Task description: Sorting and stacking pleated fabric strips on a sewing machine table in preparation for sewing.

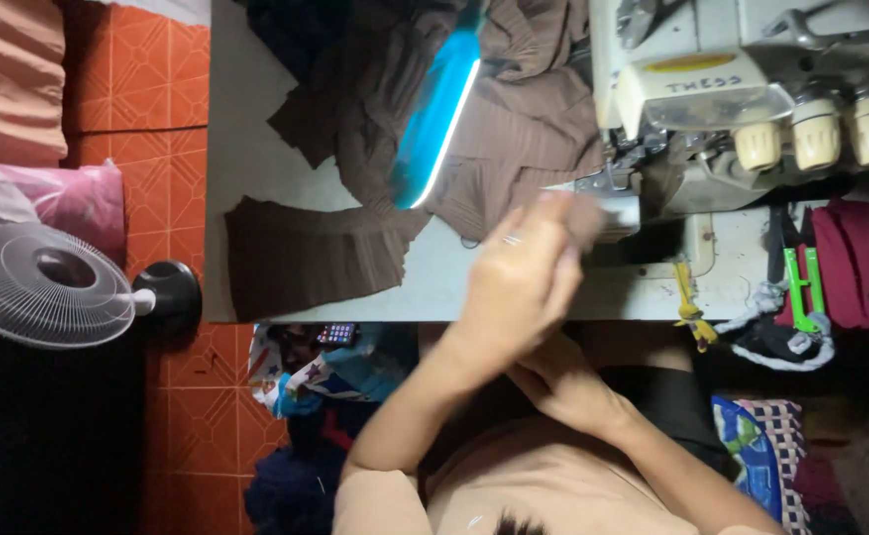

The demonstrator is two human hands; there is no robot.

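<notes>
Orange patterned floor tiles [167, 69] surround a white sewing table [256, 149] carrying an overlock machine [712, 99] with three thread knobs. Brown ribbed fabric [355, 198] lies spread and heaped across the table under a lit blue lamp bar [439, 119]. One hand [519, 277], ringed, pinches a small brown fabric piece [585, 216] beside the machine foot. The other hand [563, 381] sits below it, fingers curled; its grip cannot be determined. A fan [43, 282] stands at left.

sleeves: short, beige top | ring [513, 239]: on left grip finger | forearms: bare
</notes>
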